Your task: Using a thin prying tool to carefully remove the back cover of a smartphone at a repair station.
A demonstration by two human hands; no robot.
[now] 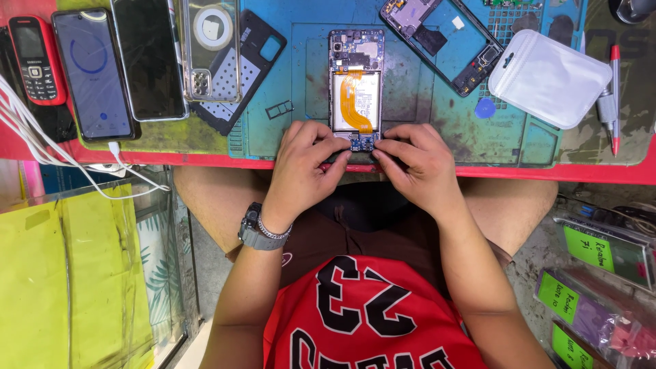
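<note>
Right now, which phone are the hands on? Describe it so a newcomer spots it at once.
Start at the teal work mat on the red-edged bench. At its centre lies an opened phone with its back off, its near end pinched between the left hand and right hand. Unlike the bare frame upper right, it shows a white battery crossed by an orange ribbon cable.

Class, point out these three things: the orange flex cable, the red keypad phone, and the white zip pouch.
orange flex cable (350, 96), head view, its upper strip.
red keypad phone (37, 60), head view, its keypad.
white zip pouch (550, 78), head view, its middle.
</note>
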